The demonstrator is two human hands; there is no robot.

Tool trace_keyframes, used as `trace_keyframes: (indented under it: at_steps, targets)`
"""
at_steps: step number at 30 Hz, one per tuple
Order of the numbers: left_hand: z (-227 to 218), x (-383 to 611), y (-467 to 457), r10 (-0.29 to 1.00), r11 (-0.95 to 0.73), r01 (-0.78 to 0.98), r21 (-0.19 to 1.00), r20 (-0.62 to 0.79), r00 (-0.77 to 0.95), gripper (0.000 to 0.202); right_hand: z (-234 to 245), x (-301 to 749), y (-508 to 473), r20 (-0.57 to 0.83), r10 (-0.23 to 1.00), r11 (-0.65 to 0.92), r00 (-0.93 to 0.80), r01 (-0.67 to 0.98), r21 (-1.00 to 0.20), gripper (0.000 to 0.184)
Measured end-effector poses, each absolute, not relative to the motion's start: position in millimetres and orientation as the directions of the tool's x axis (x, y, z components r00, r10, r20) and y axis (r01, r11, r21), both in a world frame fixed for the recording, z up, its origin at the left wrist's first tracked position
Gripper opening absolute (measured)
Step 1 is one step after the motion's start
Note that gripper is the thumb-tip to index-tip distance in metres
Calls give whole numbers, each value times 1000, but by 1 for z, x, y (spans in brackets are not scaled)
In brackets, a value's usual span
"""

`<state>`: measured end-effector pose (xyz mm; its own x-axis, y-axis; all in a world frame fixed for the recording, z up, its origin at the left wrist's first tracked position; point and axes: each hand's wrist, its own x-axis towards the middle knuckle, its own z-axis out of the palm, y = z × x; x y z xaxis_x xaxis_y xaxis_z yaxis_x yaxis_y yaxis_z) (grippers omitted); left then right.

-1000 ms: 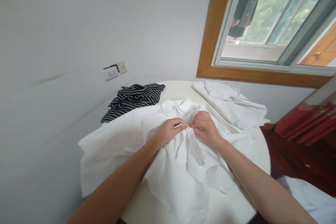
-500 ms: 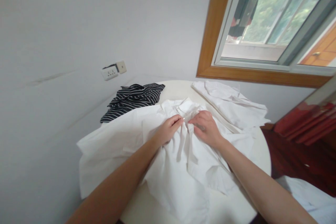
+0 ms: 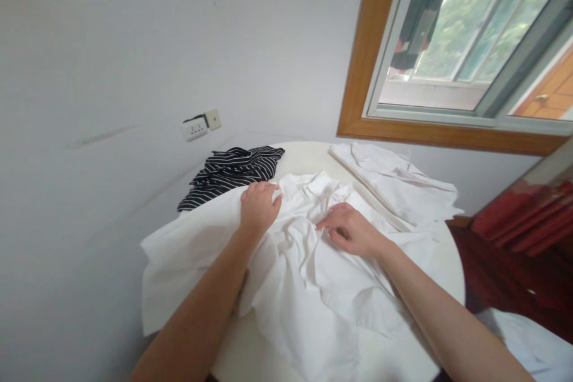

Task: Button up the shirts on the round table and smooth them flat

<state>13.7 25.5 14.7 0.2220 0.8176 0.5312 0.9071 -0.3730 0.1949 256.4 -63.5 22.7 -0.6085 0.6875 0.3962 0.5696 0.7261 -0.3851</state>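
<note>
A white shirt (image 3: pixel 286 286) is spread loosely over a round table, rumpled along its middle, with its collar end toward the wall. My left hand (image 3: pixel 260 206) is closed on the cloth near the shirt's upper left, a bit of white fabric showing between thumb and forefinger. Lower and to the right, my right hand (image 3: pixel 351 230) pinches the shirt's front edge between thumb and fingertips. Folds of cloth bunch between the two hands. What lies beneath the left fingers is hidden.
A black-and-white striped garment (image 3: pixel 228 174) lies at the table's back left. Folded white clothing (image 3: pixel 396 182) is at the back right. The pale table (image 3: pixel 302 158) stands against the wall, below a wood-framed window (image 3: pixel 447 128). More white cloth (image 3: pixel 528 340) is at lower right.
My left hand has moved left and slightly up, away from the right hand, to the shirt's upper left. My right hand stays at the front edge, slightly lower in view.
</note>
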Motion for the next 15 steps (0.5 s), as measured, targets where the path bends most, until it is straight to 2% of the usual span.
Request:
trace_keyframes:
  at_steps: [2,6,10,15]
  targets:
    - [7,12,28,878,-303,939,160,430,210,31,21,254,-65,381,695,716,-609,546,-435,35]
    - [-5,14,31,914,-321,934,154,308,263,31,22,246,-72,281,731,659,-621,536,-527,34]
    - [-7,17,30,901,-351,924,154,325,288,27,38,235,-84,191,694,676,-695,536,-506,35]
    - [-4,23,21,890,-328,936,126,374,262,38,61,225,-99,219,653,734,-725,536,-416,32]
